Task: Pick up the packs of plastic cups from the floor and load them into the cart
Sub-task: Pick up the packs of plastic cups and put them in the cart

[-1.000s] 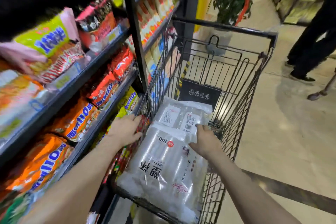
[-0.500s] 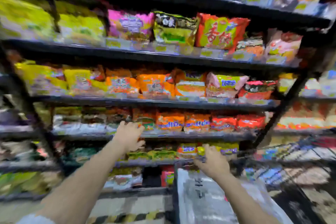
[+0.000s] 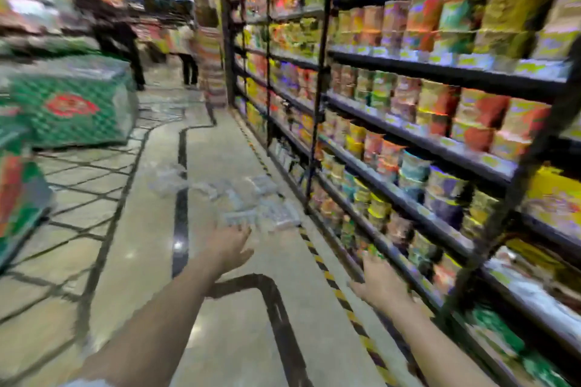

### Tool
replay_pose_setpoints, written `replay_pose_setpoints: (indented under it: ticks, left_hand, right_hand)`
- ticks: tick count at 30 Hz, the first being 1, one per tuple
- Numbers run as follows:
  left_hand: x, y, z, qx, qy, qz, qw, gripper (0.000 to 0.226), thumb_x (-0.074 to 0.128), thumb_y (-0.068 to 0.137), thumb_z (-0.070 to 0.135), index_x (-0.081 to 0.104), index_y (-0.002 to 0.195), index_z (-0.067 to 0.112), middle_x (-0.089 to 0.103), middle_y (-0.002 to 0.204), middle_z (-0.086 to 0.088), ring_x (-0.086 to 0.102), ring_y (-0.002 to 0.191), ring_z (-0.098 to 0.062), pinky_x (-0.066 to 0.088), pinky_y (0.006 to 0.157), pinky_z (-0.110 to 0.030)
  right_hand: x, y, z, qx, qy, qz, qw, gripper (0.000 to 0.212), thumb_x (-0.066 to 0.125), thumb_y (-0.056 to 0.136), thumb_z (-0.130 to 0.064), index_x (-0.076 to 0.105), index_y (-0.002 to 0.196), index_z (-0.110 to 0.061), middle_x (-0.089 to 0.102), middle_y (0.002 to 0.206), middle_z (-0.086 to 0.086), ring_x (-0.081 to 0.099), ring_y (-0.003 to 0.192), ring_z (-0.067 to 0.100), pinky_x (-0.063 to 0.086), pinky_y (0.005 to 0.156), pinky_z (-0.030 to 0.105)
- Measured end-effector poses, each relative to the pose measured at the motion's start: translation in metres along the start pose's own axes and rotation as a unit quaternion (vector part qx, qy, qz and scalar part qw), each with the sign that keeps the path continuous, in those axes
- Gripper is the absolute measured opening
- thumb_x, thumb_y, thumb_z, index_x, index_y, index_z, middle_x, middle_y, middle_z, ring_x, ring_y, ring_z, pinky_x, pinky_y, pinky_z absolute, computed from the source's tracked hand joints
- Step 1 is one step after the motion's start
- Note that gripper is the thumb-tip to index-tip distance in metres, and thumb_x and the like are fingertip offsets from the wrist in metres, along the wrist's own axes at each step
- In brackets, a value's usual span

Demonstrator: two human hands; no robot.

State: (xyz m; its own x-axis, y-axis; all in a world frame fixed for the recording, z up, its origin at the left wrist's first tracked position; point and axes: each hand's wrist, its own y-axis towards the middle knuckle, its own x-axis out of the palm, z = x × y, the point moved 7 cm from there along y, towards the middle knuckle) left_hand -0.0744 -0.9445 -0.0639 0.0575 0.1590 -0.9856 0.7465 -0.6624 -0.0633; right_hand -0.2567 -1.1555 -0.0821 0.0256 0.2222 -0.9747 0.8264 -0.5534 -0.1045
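Both hands empty, fingers spread: left hand (image 3: 231, 245), right hand (image 3: 379, 280); cup packs (image 3: 251, 204) blurred on floor (image 3: 239, 324) ahead

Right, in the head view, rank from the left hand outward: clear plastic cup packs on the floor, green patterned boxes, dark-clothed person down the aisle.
From the left hand:
1. Clear plastic cup packs, on the floor just ahead.
2. Green patterned boxes, left side.
3. Dark-clothed person, far down the aisle.
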Motion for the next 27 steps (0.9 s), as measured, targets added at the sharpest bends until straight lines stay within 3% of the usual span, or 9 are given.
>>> replay_pose_setpoints:
  ticks: [5, 9, 18, 27]
  left_hand:
    - [0.014, -0.006, -0.182, -0.112, 0.012, 0.002, 0.994, 0.045, 0.041, 0.091, 0.047, 0.043, 0.125, 0.018, 0.052, 0.129, -0.006, 0.048, 0.121, -0.027, 0.032, 0.102, -0.043]
    - [0.032, 0.009, -0.289, -0.169, 0.012, 0.029, 0.985, 0.044, 0.042, 0.09, 0.049, 0.045, 0.124, 0.022, 0.054, 0.128, -0.002, 0.05, 0.121, -0.023, 0.033, 0.103, -0.042]
    - [0.1, 0.098, -0.444, -0.228, -0.015, 0.004, 0.974, 0.046, 0.04, 0.091, 0.049, 0.046, 0.127, 0.021, 0.056, 0.128, -0.001, 0.049, 0.123, -0.022, 0.036, 0.098, -0.04]
    - [0.121, 0.302, -0.614, -0.25, -0.031, 0.012, 0.968, 0.039, 0.042, 0.091, 0.047, 0.05, 0.118, 0.02, 0.06, 0.117, -0.001, 0.057, 0.111, -0.022, 0.041, 0.093, -0.037]
  right_hand:
    - [0.018, 0.075, -0.183, -0.109, 0.014, -0.006, 0.994, 0.063, 0.053, 0.087, -0.043, 0.031, 0.141, -0.017, 0.041, 0.143, 0.005, 0.04, 0.132, 0.023, 0.038, 0.102, 0.032]
    - [0.027, 0.129, -0.288, -0.152, 0.027, -0.001, 0.988, 0.064, 0.054, 0.087, -0.043, 0.031, 0.142, -0.019, 0.043, 0.143, 0.004, 0.043, 0.13, 0.022, 0.041, 0.1, 0.033]
    - [0.078, 0.29, -0.435, -0.167, 0.062, -0.058, 0.982, 0.061, 0.055, 0.088, -0.04, 0.032, 0.14, -0.018, 0.043, 0.142, 0.004, 0.044, 0.128, 0.024, 0.044, 0.099, 0.038]
    - [0.096, 0.531, -0.574, -0.154, 0.109, -0.096, 0.977, 0.06, 0.056, 0.088, -0.039, 0.033, 0.139, -0.018, 0.048, 0.137, 0.003, 0.055, 0.118, 0.023, 0.047, 0.093, 0.035]
